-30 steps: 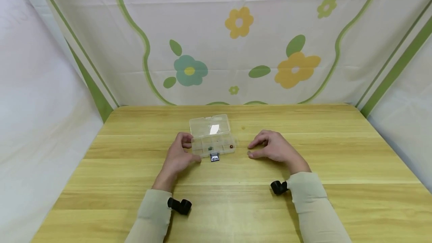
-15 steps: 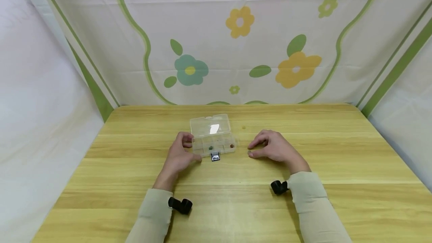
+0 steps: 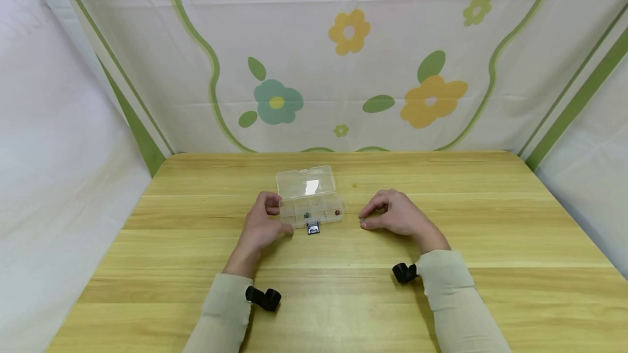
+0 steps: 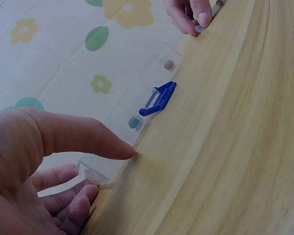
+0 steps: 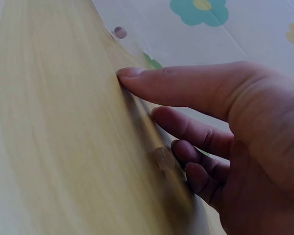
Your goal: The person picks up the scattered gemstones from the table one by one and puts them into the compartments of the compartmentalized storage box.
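Left hand curls round a plastic compartment box; right hand pinches a clear bead, which may slip if squeezed off-centre.

The left grip is a bare hand, with its thumb lying along the near edge of a clear plastic box and its other fingers bent at the box's corner. Inside the box lie a green bead and a pinkish bead, and between them a blue latch stands out over the wooden surface. Farther away, the right grip holds a pale bead at its fingertips, before a cloth with printed flowers.
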### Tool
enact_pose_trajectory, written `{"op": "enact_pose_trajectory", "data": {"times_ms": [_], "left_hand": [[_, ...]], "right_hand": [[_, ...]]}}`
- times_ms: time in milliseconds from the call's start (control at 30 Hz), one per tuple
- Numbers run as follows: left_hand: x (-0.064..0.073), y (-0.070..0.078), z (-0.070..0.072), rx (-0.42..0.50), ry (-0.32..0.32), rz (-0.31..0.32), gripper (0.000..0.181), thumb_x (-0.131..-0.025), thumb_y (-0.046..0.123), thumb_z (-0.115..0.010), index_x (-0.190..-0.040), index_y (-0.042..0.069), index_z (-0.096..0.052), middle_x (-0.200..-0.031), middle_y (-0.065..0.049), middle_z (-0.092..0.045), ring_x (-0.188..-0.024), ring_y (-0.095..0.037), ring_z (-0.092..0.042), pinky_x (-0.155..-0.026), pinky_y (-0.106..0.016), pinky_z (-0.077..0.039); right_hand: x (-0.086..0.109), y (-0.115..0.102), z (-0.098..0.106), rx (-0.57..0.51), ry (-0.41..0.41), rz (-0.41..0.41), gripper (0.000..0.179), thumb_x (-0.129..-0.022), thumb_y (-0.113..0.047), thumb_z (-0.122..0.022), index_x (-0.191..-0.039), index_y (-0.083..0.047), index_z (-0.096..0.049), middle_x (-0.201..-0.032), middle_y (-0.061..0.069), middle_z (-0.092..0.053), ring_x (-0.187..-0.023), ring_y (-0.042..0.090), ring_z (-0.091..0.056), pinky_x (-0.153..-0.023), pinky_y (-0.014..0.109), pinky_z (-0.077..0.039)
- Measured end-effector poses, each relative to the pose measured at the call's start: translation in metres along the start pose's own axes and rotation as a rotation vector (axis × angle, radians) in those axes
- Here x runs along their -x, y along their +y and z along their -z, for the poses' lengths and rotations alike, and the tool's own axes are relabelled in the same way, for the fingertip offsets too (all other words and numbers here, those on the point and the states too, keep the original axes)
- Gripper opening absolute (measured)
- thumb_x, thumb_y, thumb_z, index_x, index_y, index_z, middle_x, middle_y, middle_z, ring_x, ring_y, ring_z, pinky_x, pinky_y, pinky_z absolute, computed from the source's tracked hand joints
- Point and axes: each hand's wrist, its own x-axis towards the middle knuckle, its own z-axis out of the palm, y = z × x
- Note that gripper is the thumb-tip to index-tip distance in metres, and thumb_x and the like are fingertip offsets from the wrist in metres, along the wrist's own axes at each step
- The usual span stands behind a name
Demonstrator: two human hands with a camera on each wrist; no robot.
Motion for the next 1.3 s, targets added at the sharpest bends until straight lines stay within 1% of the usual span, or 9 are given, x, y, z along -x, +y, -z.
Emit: {"op": "enact_pose_trajectory", "data": {"times_ms": [200,500,800,967,1067,1300], "left_hand": [[-0.001,-0.001,0.000,0.006,-0.007,0.000,0.078,-0.069,-0.013,-0.084,-0.137,0.006,-0.053,-0.140,-0.018,-0.058,-0.127,-0.035,-0.053,-0.109,-0.051,-0.047],[-0.001,0.001,0.001,-0.002,-0.005,-0.007,0.078,-0.068,-0.013,-0.084,-0.137,0.005,-0.053,-0.139,-0.019,-0.058,-0.126,-0.036,-0.053,-0.108,-0.051,-0.048],[0.000,-0.001,0.000,-0.008,-0.001,-0.017,0.079,-0.068,-0.013,-0.084,-0.137,0.005,-0.052,-0.139,-0.019,-0.058,-0.126,-0.036,-0.054,-0.109,-0.051,-0.048],[-0.001,-0.003,-0.001,-0.001,0.000,-0.027,0.083,-0.068,-0.015,-0.083,-0.142,0.006,-0.052,-0.140,-0.019,-0.058,-0.126,-0.035,-0.054,-0.109,-0.051,-0.047],[-0.002,-0.004,-0.001,0.003,0.003,-0.036,0.085,-0.067,-0.015,-0.083,-0.144,0.007,-0.055,-0.140,-0.019,-0.059,-0.125,-0.035,-0.053,-0.108,-0.050,-0.047],[-0.002,-0.004,-0.001,0.005,0.000,-0.037,0.084,-0.067,-0.014,-0.084,-0.144,0.007,-0.058,-0.138,-0.018,-0.059,-0.123,-0.034,-0.052,-0.105,-0.047,-0.046]], "right_hand": [[0.000,0.000,-0.001,0.010,0.012,0.003,0.010,-0.088,-0.026,-0.090,-0.096,-0.023,-0.086,-0.105,0.001,-0.074,-0.103,0.021,-0.059,-0.089,0.037,-0.046],[-0.002,-0.003,-0.003,0.036,0.047,-0.016,0.009,-0.087,-0.026,-0.091,-0.094,-0.024,-0.085,-0.099,-0.002,-0.075,-0.092,0.018,-0.060,-0.082,0.033,-0.048],[-0.002,-0.003,-0.006,0.022,0.058,-0.043,0.009,-0.087,-0.025,-0.090,-0.094,-0.024,-0.085,-0.101,-0.001,-0.076,-0.092,0.018,-0.061,-0.082,0.033,-0.049],[-0.002,-0.004,-0.007,0.021,0.064,-0.051,0.007,-0.089,-0.025,-0.088,-0.094,-0.025,-0.084,-0.100,-0.001,-0.076,-0.091,0.018,-0.062,-0.081,0.034,-0.050],[-0.002,-0.005,-0.008,0.026,0.071,-0.061,0.005,-0.090,-0.026,-0.087,-0.094,-0.026,-0.083,-0.099,-0.002,-0.075,-0.089,0.020,-0.062,-0.081,0.036,-0.050],[-0.003,-0.009,-0.011,0.027,0.082,-0.073,0.007,-0.091,-0.027,-0.087,-0.095,-0.022,-0.083,-0.100,-0.001,-0.075,-0.089,0.020,-0.062,-0.081,0.037,-0.051]]}}
